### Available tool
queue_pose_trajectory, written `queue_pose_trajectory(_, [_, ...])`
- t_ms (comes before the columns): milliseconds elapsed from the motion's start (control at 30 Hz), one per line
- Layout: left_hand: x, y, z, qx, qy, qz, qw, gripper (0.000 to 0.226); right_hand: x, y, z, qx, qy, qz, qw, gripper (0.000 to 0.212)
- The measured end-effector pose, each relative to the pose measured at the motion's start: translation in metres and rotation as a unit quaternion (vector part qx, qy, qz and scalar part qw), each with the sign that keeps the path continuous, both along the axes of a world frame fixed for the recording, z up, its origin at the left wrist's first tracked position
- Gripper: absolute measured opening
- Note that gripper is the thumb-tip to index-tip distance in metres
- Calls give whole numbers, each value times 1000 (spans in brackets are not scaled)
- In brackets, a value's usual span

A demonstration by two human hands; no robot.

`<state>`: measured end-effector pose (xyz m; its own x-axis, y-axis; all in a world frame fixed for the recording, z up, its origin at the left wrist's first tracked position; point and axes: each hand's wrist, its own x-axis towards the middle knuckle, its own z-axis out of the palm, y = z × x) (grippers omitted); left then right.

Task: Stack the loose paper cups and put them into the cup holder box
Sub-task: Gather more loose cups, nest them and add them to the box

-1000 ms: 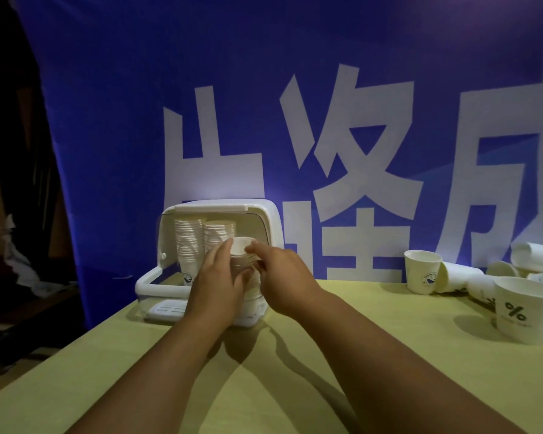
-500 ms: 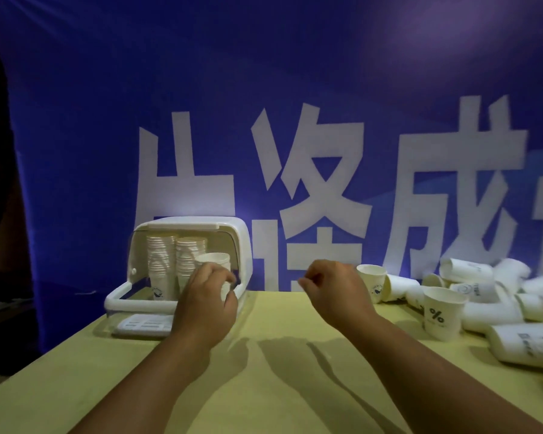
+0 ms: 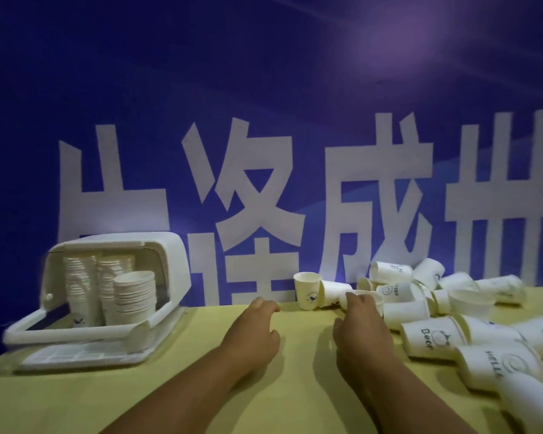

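Three stacks (image 3: 134,297) are seen inside the box (image 3: 116,245) at the left of the frame, which is open at the front. Many loose cups (image 3: 430,338) are scattered on the table (image 3: 176,389) at the right, most toppled on their sides and touching one another. One upright cup (image 3: 308,291) is set at the pile's left edge, below the banner (image 3: 264,89).

The left hand (image 3: 254,324) is held at mid-frame over the table, fingers loosely curled, with nothing in it. The right hand (image 3: 362,321) is laid on a toppled cup (image 3: 375,300) just right of the upright one. Whether its fingers are closed round that cup cannot be told, as they are blurred.

The cups are judged light, thin-walled and easily crushed. A gentle hold round the wall just below the rolled rim is called for, where the paper is likely stiffest. Nested cups may be expected to bind or tilt if pushed in askew, and toppled ones to roll when nudged.
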<state>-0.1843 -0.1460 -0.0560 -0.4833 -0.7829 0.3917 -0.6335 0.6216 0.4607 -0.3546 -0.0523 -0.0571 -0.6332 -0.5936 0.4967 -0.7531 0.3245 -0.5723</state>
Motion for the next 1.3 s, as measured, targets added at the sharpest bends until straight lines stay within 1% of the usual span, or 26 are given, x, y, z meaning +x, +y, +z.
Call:
queue_pose_trajectory(133, [-58, -18, -11, 86, -14, -11, 996, 84, -10, -10, -5, -8, 4, -4, 1000, 45])
queue_pose_trajectory(233, [-87, -31, -11, 86, -45, -10, 995, 102, -16, -18, -9, -33, 13, -18, 999, 40])
queue_pose_trajectory(333, [-97, -46, -6, 82, -52, -3, 995, 108, -18, -24, -12, -44, 22, -37, 998, 32])
queue_pose_trajectory(433, [-103, -51, -6, 64, -69, 5, 996, 100, -15, -28, -12, -42, 45, -46, 997, 26])
queue_pose_trajectory(533, [-106, -49, -11, 42, -61, 32, 997, 85, -14, -29, -13, -49, 58, -44, 996, 17])
queue_pose_trajectory(600, [-105, -45, -13, 33, -45, 43, 998, 71, -13, -30, -14, -60, 55, -35, 996, 14])
queue_pose_trajectory(700, [-97, -42, -15, 23, -12, 53, 998, 38, -11, -29, -13, -78, 52, -18, 995, 15])
queue_pose_trajectory(733, [-93, -40, -14, 26, 1, 48, 999, 34, -10, -29, -13, -82, 51, -16, 995, 15])
queue_pose_trajectory(767, [-89, -38, -12, 33, 13, 36, 999, 35, -9, -29, -12, -84, 48, -14, 995, 16])
queue_pose_trajectory(833, [-82, -35, -10, 57, 29, 7, 998, 44, -5, -27, -9, -83, 39, -17, 996, 16])
queue_pose_trajectory(933, [-77, -34, -10, 83, 24, -19, 996, 52, -1, -27, -8, -83, 33, -14, 996, 15])
queue_pose_trajectory(1000, [-81, -37, -15, 68, -14, -21, 997, 55, -1, -29, -9, -83, 28, -13, 996, 15])
queue_pose_trajectory(1100, [-88, -44, -19, 25, -50, 3, 998, 49, -7, -34, -13, -84, 27, -16, 996, 17])
queue_pose_trajectory(1233, [-91, -51, -21, 16, -53, 7, 998, 48, -10, -37, -15, -85, 29, -13, 996, 17])
queue_pose_trajectory(1300, [-87, -51, -22, -2, -24, 20, 1000, 50, -9, -35, -14, -93, 27, -7, 995, 16])
